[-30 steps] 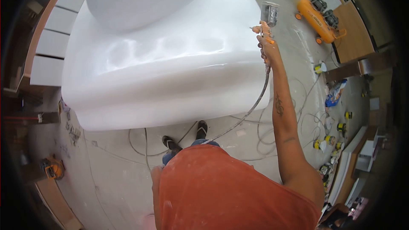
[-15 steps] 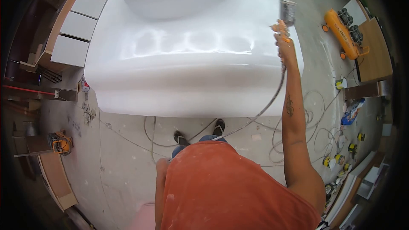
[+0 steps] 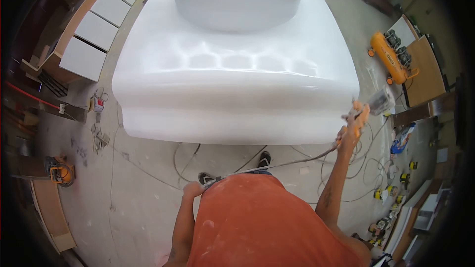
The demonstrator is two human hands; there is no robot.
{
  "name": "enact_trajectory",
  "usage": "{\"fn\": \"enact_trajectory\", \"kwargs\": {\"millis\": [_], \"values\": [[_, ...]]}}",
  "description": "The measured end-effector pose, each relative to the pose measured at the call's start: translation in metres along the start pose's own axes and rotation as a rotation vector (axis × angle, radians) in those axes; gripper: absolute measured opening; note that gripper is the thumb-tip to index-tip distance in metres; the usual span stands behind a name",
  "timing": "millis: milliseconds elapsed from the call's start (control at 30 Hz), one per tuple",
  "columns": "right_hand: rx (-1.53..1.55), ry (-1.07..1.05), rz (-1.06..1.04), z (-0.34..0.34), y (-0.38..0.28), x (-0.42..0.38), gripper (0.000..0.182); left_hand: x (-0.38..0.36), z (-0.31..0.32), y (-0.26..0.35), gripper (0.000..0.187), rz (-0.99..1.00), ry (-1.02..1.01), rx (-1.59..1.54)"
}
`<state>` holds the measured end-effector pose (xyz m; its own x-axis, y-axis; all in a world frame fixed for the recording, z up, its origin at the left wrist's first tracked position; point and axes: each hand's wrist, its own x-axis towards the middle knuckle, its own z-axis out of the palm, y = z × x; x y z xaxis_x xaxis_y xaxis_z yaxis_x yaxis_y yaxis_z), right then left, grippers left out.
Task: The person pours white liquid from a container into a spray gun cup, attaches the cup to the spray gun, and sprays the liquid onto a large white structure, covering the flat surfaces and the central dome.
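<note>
My right hand [image 3: 352,131] is wrapped round a spray gun [image 3: 357,112] at the near right corner of a large white moulded body [image 3: 232,94]. The gun's cup [image 3: 381,101] is tilted outward to the right and slightly blurred. From under that hand an air hose [image 3: 292,163] runs left across my front. Down by my left hip, my left hand [image 3: 193,189] is closed round the hose. The white body has a glossy, smooth surface with a rounded grey-white raised part [image 3: 237,5] at its far side.
An orange air compressor [image 3: 389,57] stands at the right. Loose hose coils [image 3: 366,155] lie on the floor there, near several yellow-black tins [image 3: 404,178]. White panels [image 3: 84,58] line the left side, and an orange-black machine [image 3: 61,170] sits lower left. My shoes [image 3: 264,159] are near the body's edge.
My right hand has drawn the spray gun back towards me and outward to the right, and the cup has tipped over. My left hand has come further into view at the hose.
</note>
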<state>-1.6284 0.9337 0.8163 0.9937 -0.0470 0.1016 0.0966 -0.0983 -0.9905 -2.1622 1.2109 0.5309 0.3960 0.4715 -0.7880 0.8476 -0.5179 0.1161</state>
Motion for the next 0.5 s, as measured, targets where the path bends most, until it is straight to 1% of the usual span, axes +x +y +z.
{"fn": "enact_trajectory", "kwargs": {"millis": [67,100,200,267,300,333,367,400,433,467,500], "values": [[0.131,-0.038,0.051,0.024,-0.006,-0.087,0.033,-0.021,-0.021,-0.059,0.059,-0.048,-0.018,0.043],[0.146,-0.087,0.074,0.037,-0.003,-0.127,0.03,-0.024,-0.021,-0.098,0.059,-0.1,-0.014,0.051],[0.141,-0.285,0.207,0.077,0.021,-0.228,0.025,-0.057,-0.002,-0.223,0.061,-0.3,-0.009,0.0],[0.211,-0.417,0.228,0.118,0.027,-0.285,0.023,-0.081,0.025,-0.312,0.064,-0.425,0.011,-0.139],[0.233,-0.472,0.204,0.144,0.034,-0.309,0.018,-0.098,0.034,-0.345,0.061,-0.523,0.062,-0.221],[0.247,-0.529,0.186,0.166,0.037,-0.333,0.013,-0.123,0.044,-0.371,0.058,-0.622,0.105,-0.302],[0.278,-0.628,0.291,0.184,0.023,-0.355,0.012,-0.149,0.052,-0.387,0.058,-0.634,0.099,-0.302],[0.313,-0.729,0.394,0.208,0.009,-0.374,0.01,-0.17,0.059,-0.399,0.054,-0.659,0.2,-0.337],[0.321,-0.742,0.397,0.233,0.003,-0.392,0.01,-0.182,0.066,-0.406,0.051,-0.683,0.306,-0.373],[0.289,-0.85,0.275,0.257,-0.002,-0.408,0.011,-0.189,0.076,-0.41,0.051,-0.697,0.312,-0.38],[0.258,-0.952,0.15,0.279,-0.006,-0.422,0.013,-0.194,0.087,-0.414,0.044,-0.667,0.44,-0.39]]}}
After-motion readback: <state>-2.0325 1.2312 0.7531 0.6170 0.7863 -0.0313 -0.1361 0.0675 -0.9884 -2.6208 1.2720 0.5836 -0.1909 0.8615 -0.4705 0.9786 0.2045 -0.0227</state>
